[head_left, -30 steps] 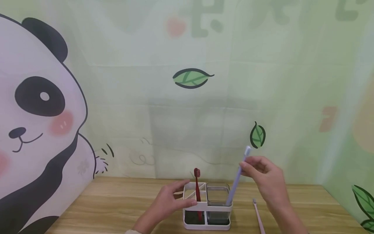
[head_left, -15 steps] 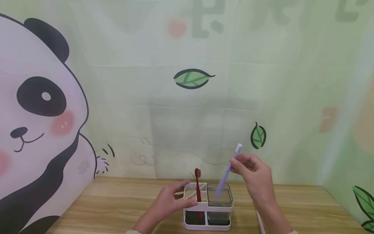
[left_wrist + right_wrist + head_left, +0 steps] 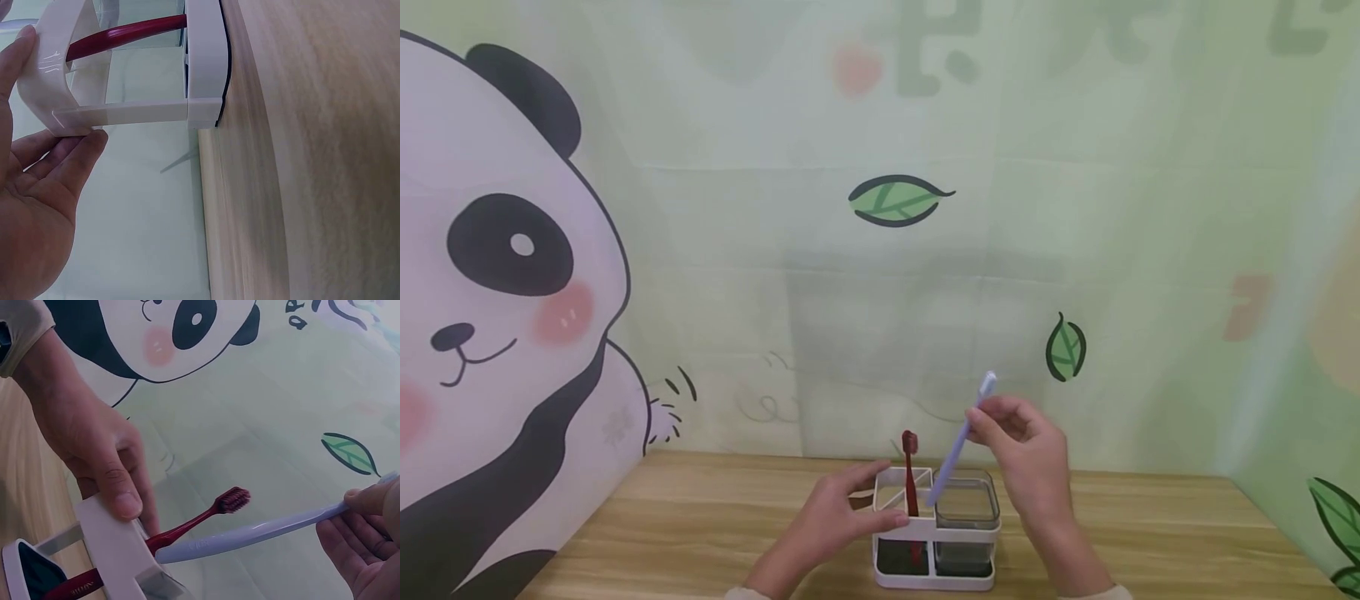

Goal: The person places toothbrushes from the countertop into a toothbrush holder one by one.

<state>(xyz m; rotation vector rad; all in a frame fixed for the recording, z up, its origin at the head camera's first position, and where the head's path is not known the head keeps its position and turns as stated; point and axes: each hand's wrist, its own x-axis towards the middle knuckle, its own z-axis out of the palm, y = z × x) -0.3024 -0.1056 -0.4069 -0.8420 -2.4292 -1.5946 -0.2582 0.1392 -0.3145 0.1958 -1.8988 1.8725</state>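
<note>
My left hand (image 3: 831,518) grips the upper frame of a white toothbrush holder (image 3: 966,535), thumb at the front and fingers round its left side. A red toothbrush (image 3: 910,475) stands bristles up in one of its left compartments. Between thumb and fingertips, my right hand (image 3: 1036,471) pinches a light purple toothbrush (image 3: 953,454) near its head. That toothbrush slants down to the left. Its handle end is right at the holder's top, close beside the red toothbrush's handle (image 3: 181,532) in the right wrist view.
A clear square cup (image 3: 997,500) sits in the holder's right side. The holder stands on a wood-grain table (image 3: 662,533). Behind it hangs a green cloth backdrop (image 3: 715,208) printed with a panda and leaves.
My right hand has carried the purple toothbrush leftward, its lower end passing from the cup's right side to the divided left compartments. The pink toothbrush on the table is now out of sight.
</note>
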